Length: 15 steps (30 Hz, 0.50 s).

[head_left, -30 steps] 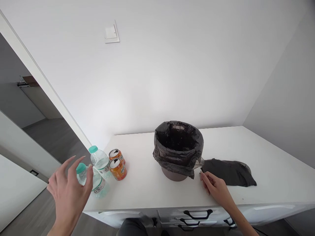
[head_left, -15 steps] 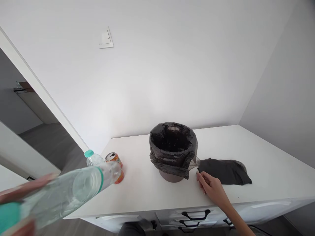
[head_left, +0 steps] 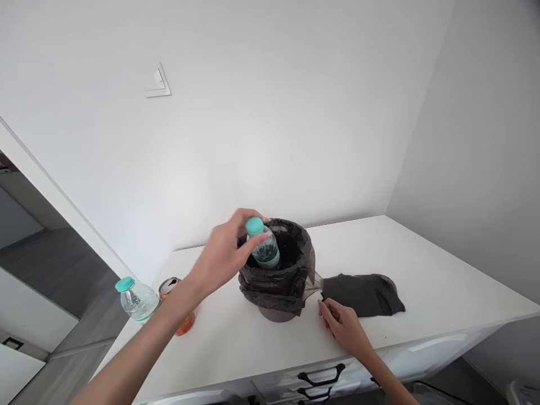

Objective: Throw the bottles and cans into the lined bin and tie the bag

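Note:
My left hand grips a clear plastic bottle with a teal cap near its neck. The bottle stands nearly upright, its lower part inside the mouth of a small bin lined with a black bag. The bin's brownish base shows below the folded liner. My right hand rests on the white countertop with its fingers curled in, seemingly around nothing. It lies just in front of a flattened black stretch of bag, which joins the liner by a thin twisted strip.
Left of the bin stand another clear bottle with a teal cap and an orange drink can, partly behind my left forearm. The white countertop has drawers with black handles below. A wall rises behind, and a doorway is at left.
My left hand has carried the bottle from the lower left to the bin and tipped it upright, base down in the opening. My right hand stays by the bag. The view has shifted slightly.

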Each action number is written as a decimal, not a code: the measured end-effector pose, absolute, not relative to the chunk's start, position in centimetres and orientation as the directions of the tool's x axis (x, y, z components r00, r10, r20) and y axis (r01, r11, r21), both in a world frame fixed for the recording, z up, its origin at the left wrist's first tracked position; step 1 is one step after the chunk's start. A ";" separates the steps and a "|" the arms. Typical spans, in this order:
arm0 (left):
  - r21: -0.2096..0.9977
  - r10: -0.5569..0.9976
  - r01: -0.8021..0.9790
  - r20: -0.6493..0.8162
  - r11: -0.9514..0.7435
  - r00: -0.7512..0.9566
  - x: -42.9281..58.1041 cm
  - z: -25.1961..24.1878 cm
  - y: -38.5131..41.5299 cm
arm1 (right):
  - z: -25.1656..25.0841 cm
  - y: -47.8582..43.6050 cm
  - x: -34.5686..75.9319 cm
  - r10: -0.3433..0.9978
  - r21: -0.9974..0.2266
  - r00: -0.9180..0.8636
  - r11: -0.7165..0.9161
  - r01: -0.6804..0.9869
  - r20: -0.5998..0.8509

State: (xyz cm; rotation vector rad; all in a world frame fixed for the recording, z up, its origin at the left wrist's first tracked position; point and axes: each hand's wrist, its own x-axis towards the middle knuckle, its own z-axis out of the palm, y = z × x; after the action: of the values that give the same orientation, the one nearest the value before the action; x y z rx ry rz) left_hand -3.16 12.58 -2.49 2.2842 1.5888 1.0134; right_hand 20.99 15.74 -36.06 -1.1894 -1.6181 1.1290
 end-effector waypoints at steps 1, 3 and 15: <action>0.512 0.903 0.757 0.349 -0.407 0.249 -3.2 -2.9 13.5 | -35.9 15.8 20.9 0.970 -0.960 -0.223 0.151 0.238 0.098; 0.495 0.923 0.779 0.198 -0.384 0.330 -3.8 -3.6 15.0 | -35.5 15.8 20.7 0.972 -0.961 -0.215 0.151 0.233 0.100; 0.188 0.942 0.935 -0.094 -0.301 0.322 -5.4 -4.5 17.8 | -34.8 15.6 20.6 0.973 -0.967 -0.214 0.138 0.216 0.092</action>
State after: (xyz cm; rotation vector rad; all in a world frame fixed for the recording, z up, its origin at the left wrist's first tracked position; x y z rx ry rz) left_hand -5.37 17.76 -4.54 2.3777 1.7160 0.0492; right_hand 20.65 15.63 -34.80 -1.1840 -1.5855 1.1489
